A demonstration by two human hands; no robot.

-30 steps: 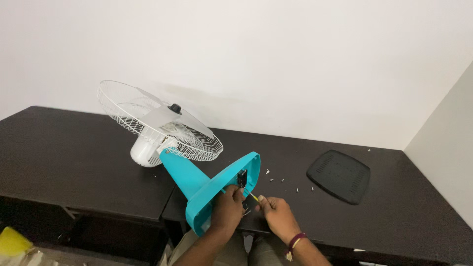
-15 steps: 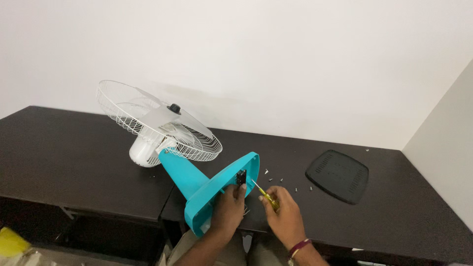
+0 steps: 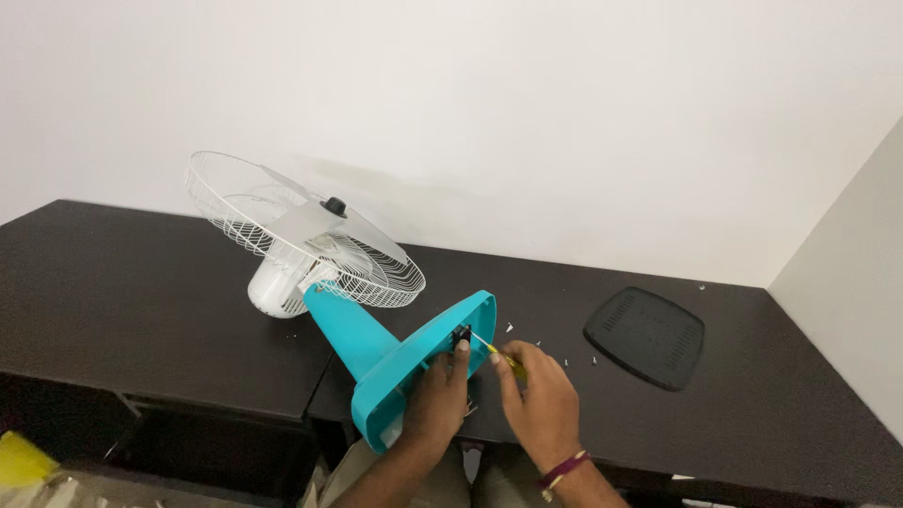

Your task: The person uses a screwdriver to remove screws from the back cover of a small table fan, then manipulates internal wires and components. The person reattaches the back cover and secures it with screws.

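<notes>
A dark brown, almost black table [image 3: 141, 310] is running along a plain white wall [image 3: 527, 103] and meeting a second wall at the right, forming a corner. A table fan [image 3: 329, 282] is lying tipped on this surface near the middle, its white wire cage [image 3: 282, 230] pointing left and far, its teal base [image 3: 414, 372] hanging over the near edge. The left hand [image 3: 437, 400] is pressing against the underside of the base, fingers curled around a small black part there. The right hand [image 3: 541, 400] is gripping a yellow-handled screwdriver [image 3: 499, 353], fingers closed on the handle, the tip touching that black part. A black vented cover plate [image 3: 645, 336] is lying flat to the right, well apart from the hands. Small pale bits [image 3: 564, 357] are lying scattered between the base and the plate.
</notes>
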